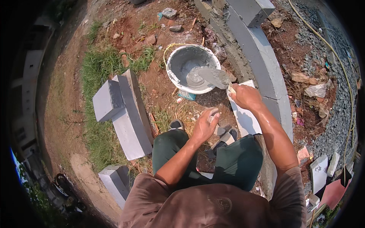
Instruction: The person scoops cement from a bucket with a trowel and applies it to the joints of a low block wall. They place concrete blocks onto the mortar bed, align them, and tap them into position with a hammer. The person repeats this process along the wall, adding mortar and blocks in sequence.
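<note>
My right hand (246, 97) is wrapped round the handle of a trowel. The trowel's blade (217, 77) reaches left over the rim of a white bucket (173, 78), its tip above the wet grey mortar (189, 62) inside. Below that hand, a long pale block (243, 114) stands against the low wall. My left hand (205, 123) is curled closed in front of my knees, apart from the bucket. Its fingers hide whatever they hold, if anything.
A low grey block wall (266, 72) curves along the right, with mortar along its side. Pale blocks (129, 131) are stacked at the left beside grass (99, 68). Gravel (323, 57) and a hose (334, 51) lie beyond the wall. Stones (169, 13) dot the soil behind the bucket.
</note>
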Tool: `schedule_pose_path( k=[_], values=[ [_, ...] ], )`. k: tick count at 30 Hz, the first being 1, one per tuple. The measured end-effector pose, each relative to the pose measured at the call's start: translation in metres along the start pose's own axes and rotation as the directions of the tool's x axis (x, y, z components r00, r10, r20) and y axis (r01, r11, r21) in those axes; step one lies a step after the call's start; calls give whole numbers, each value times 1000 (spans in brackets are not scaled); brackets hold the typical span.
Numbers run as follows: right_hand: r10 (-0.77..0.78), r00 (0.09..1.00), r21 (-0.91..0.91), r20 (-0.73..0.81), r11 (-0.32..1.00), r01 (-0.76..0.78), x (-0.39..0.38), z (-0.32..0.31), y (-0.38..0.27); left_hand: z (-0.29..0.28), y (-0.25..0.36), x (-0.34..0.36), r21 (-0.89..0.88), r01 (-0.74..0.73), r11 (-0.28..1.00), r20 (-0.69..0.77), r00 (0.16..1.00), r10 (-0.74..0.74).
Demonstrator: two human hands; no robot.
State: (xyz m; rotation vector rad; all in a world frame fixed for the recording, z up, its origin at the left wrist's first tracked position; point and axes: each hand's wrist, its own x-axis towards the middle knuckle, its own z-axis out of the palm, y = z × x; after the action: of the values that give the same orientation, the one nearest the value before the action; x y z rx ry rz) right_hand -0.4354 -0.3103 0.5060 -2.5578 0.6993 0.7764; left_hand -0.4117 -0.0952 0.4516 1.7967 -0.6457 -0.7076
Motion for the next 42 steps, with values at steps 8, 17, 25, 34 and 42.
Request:
schedule_pose_path(
  k=[8, 17, 25, 34, 42],
  values=[
    [-162, 978, -500, -132, 863, 75, 204, 98, -58, -39, -24, -15, -256, -265, 930, -53, 964, 260],
    [-123, 933, 180, 338, 982, 65, 165, 87, -32, -45, -30, -22, -686, -53, 726, 134, 971, 198],
    [-84, 992, 886, 96, 461, -47, 68, 110, 50, -52, -43, -20, -746, 41, 665, 211, 961, 178],
    [445, 818, 692, -364, 717, -82, 28, 12, 142, -48, -40, -20, -738, 63, 671, 205, 969, 135],
    [332, 562, -88, -758, 802, -591, 66, 5, 185, -36, -38, -23, -738, 41, 673, 205, 965, 166]
  ],
)
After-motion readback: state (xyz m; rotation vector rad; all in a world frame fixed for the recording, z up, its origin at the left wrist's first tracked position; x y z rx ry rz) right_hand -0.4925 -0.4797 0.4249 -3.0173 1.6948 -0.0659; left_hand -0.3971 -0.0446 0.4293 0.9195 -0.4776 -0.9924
